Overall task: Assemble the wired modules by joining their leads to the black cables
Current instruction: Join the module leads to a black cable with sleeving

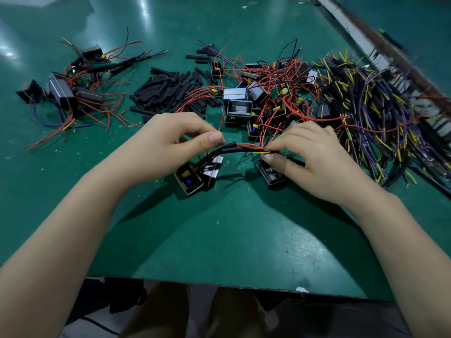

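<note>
so the black cable (pixel 234 150) runs left-right between both hands, just above the mat: left hand (pixel 175 140) pinches the sleeved end, right hand (pixel 310 154) pinches the bare leads (pixel 256 148), nearest the joint

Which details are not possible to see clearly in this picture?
Head view only:
- The wire joint: covered by the right hand fingertips.
- The module under the right hand: partly hidden by that hand.
- The cable pile at right: blurred, with single cables hard to separate.
- The left hand grip on the black sleeve: the thumb covers it.
</note>
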